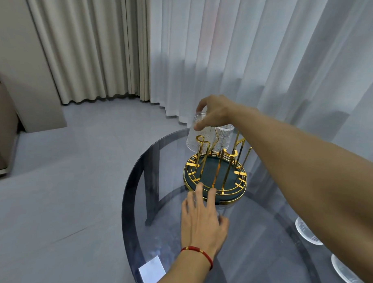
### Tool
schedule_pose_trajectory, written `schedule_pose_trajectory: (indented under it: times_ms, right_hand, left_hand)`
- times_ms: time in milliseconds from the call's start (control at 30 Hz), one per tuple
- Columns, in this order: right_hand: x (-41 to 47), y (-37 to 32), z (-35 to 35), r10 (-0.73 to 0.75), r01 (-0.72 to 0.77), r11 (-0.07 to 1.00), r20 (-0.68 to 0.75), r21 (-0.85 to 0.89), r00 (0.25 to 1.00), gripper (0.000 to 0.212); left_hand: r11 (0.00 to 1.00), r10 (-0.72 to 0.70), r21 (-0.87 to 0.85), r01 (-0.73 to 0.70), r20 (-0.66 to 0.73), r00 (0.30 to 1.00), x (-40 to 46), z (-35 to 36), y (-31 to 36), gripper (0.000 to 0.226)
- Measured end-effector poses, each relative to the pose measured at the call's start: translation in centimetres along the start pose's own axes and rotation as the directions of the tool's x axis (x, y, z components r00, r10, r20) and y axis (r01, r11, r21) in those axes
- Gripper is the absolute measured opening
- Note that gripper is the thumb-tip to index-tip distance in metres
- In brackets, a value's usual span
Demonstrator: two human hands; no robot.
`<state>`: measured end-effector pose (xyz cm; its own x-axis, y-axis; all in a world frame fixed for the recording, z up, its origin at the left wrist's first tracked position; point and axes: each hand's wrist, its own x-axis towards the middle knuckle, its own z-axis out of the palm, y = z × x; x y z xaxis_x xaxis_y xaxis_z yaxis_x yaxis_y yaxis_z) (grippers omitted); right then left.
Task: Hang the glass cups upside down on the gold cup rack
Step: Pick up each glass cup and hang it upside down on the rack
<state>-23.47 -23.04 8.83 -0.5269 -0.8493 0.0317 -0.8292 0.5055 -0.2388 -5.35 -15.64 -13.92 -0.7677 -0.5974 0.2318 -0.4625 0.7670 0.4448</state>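
Note:
The gold cup rack (215, 172) with a dark green round base stands on the round glass table (258, 234). My right hand (214, 113) grips an upside-down ribbed glass cup (195, 136) by its base, held over a gold prong at the rack's far left. A second ribbed glass cup (223, 138) hangs upside down on the rack just right of it. My left hand (202, 219), with a red string bracelet at the wrist, lies with fingers spread on the table, fingertips touching the rack's near rim.
Two more glass cups (307, 232) (342, 271) stand on the table at the lower right, partly under my right forearm. A white paper label (152, 271) lies near the table's front left edge. Curtains hang behind; grey floor lies to the left.

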Motion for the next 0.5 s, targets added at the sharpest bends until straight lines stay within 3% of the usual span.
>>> schedule_pose_trajectory:
  times_ms: [300, 500]
  right_hand:
    - [0.7, -0.6, 0.8, -0.003, 0.035, 0.969, 0.133, -0.244, 0.991, 0.075]
    - [-0.7, 0.4, 0.6, -0.031, 0.058, 0.921, 0.077, -0.385, 0.997, 0.081]
  left_hand:
    - [1.000, -0.011, -0.005, 0.011, -0.007, 1.000, 0.0, 0.0, 0.0, 0.063]
    - [1.000, 0.002, 0.002, -0.002, -0.008, 1.000, -0.1, -0.3, 0.0, 0.065]
